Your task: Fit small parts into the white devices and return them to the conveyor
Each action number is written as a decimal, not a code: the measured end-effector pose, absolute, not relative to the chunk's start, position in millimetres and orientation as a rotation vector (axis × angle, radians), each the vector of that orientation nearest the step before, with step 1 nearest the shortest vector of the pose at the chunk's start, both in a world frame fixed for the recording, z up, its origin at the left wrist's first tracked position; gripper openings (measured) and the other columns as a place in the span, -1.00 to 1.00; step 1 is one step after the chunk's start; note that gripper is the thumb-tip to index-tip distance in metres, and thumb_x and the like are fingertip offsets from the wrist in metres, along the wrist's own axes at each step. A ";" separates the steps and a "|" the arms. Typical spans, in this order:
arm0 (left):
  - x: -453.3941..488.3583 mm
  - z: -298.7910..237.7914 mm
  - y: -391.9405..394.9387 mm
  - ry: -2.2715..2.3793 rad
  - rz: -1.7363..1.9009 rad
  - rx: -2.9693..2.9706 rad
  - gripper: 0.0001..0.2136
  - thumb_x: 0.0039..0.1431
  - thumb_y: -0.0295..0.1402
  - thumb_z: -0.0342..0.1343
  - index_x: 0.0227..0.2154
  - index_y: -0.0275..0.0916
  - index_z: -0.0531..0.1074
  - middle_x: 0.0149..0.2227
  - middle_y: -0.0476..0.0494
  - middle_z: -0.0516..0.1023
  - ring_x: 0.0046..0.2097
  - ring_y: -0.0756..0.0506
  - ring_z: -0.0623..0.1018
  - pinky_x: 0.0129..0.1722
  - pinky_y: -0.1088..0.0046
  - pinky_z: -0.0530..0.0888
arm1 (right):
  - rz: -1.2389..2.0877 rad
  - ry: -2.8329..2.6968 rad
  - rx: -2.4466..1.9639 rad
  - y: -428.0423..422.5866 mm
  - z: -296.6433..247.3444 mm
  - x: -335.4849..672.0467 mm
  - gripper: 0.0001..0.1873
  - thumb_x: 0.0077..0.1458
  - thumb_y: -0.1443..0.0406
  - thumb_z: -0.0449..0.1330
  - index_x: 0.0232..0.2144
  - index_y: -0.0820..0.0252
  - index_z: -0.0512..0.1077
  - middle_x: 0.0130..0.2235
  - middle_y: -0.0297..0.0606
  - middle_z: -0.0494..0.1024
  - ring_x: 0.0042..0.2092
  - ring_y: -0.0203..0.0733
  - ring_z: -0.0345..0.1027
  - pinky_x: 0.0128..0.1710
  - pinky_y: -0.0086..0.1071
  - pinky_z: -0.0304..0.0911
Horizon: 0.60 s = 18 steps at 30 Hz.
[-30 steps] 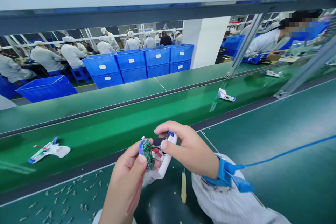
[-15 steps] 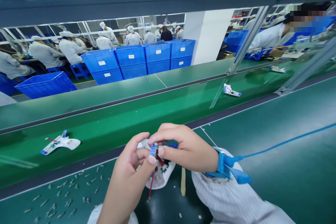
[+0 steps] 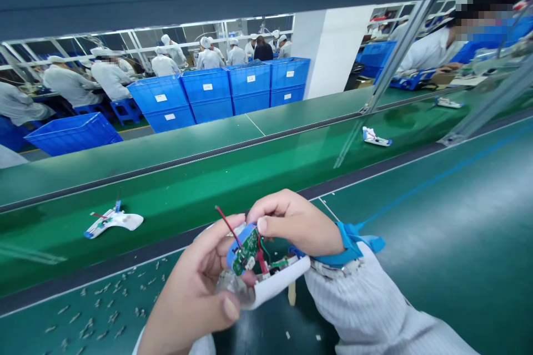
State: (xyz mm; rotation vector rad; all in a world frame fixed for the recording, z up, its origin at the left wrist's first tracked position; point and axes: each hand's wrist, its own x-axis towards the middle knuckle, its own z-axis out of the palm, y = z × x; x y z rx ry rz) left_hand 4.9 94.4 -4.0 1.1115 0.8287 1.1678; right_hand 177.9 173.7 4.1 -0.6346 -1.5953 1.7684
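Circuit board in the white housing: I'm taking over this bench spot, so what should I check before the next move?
1. Blue wrist strap on the right hand: fastened around the wrist, ok.
2. Green circuit board: held between the right hand's fingers and the left hand, ok.
3. White housing: open side up, cradled in both hands, ok.
4. Red wire: its loose end sticks up past the left hand, not ok.
5. Solder joints on the board: too small to see, cannot tell.
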 end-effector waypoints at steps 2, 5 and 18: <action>5.8 0.1 94.5 0.877 1.195 1.122 -0.56 -0.15 -0.31 0.40 -0.11 0.00 0.53 -0.36 -0.11 0.56 -0.46 -0.04 0.53 -0.49 0.56 0.49 | 1.833 -1.499 -0.662 172.2 4.9 175.9 -0.60 -0.16 0.04 0.34 -0.54 0.31 0.44 -0.61 -0.43 0.32 -0.56 -0.46 0.11 -0.55 -0.53 0.05; 7.3 4.0 95.5 0.976 1.229 1.129 -0.66 -0.14 -0.42 0.38 -0.22 -0.02 0.59 -0.45 -0.07 0.53 -0.55 0.02 0.47 -0.60 0.63 0.41 | 1.906 -1.448 -0.672 169.9 5.4 172.7 -0.64 -0.17 0.09 0.35 -0.54 0.30 0.42 -0.60 -0.43 0.36 -0.56 -0.46 0.17 -0.55 -0.53 0.11; -2.4 -6.5 102.6 1.497 1.495 1.543 -0.84 -0.07 -0.23 0.34 -0.37 -0.04 0.57 -0.43 0.04 0.51 -0.41 -0.04 0.46 -0.39 0.55 0.39 | 1.268 -1.774 -0.696 153.4 15.3 171.2 -0.94 -0.10 0.42 0.23 -0.51 0.24 0.51 -0.44 -0.33 0.50 -0.37 -0.34 0.36 -0.31 -0.45 0.25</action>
